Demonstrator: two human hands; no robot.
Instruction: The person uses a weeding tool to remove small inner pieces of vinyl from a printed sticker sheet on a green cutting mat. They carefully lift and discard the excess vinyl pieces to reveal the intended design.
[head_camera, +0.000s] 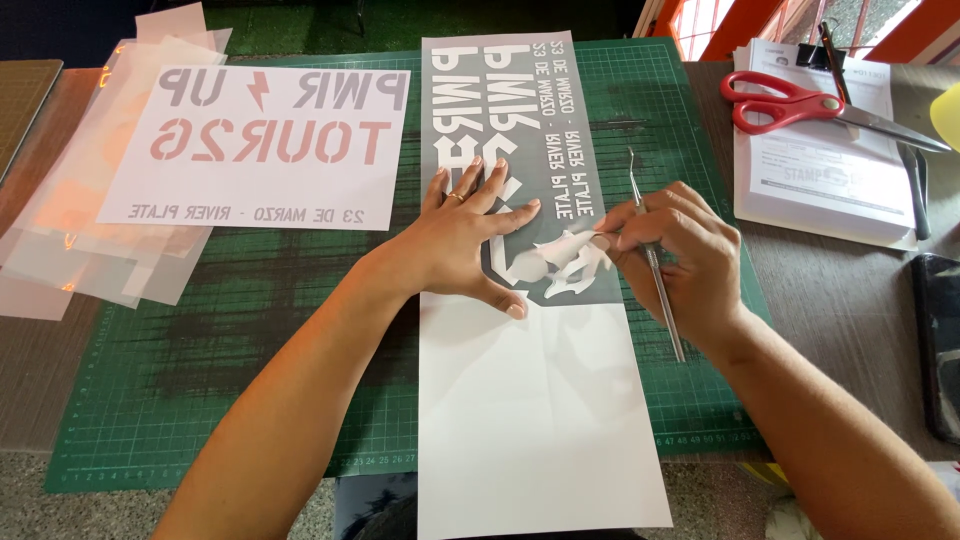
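Observation:
A long sheet (540, 400) lies lengthwise on the green cutting mat (200, 340); its far half is grey vinyl with white cut lettering, its near half is bare white backing. My left hand (465, 240) presses flat on the sheet with fingers spread, a ring on one finger. My right hand (680, 250) holds a thin metal weeding tool (655, 265) and pinches a peeled strip of grey vinyl (570, 255) at the edge of the grey area. Thumb and fingertips of both hands nearly meet over the peeled piece.
A white sheet with pale lettering (260, 145) lies on a stack of translucent sheets (70, 240) at the left. Red-handled scissors (800, 105) rest on a pile of printed papers (830, 170) at the right. A dark phone (940, 340) lies at the right edge.

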